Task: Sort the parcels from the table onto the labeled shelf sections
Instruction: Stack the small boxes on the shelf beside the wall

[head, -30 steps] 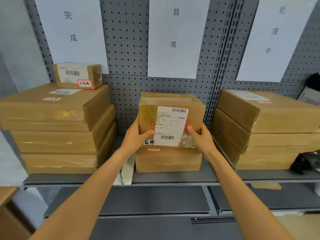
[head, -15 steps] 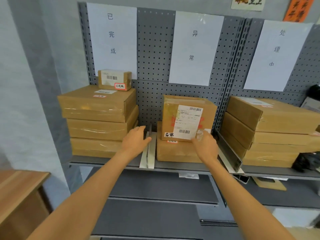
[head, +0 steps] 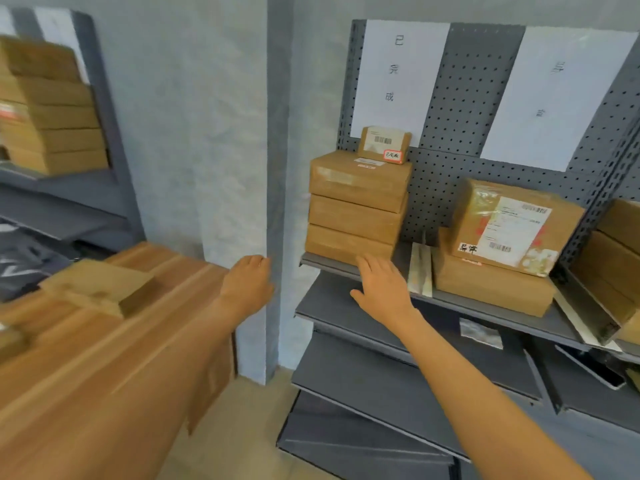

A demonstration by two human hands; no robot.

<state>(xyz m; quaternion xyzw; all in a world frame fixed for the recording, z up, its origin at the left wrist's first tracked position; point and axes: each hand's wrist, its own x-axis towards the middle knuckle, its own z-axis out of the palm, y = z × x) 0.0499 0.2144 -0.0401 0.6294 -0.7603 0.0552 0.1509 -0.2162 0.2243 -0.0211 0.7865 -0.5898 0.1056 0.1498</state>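
Note:
A labelled cardboard parcel point(head: 516, 225) lies on a flat box point(head: 491, 285) in the middle shelf section, under a white sign point(head: 557, 95). Both my hands are off it and hold nothing. My right hand point(head: 381, 285) hovers with straight fingers in front of the shelf edge point(head: 329, 266), below the left stack of boxes point(head: 356, 206). My left hand point(head: 247, 284) hangs relaxed over the gap between shelf and wooden table point(head: 114, 341). A blurred cardboard parcel point(head: 100, 285) lies on the table at left.
A small box point(head: 384, 145) tops the left stack under another white sign point(head: 398, 77). More boxes point(head: 620, 244) fill the right section. A second shelf unit with stacked boxes point(head: 48, 109) stands at far left. A grey wall pillar point(head: 277, 188) separates table and shelf.
Both hands let go of the labelled parcel, which stays on the middle stack, and drew back. My view swung left, bringing the wooden table and its parcel into sight.

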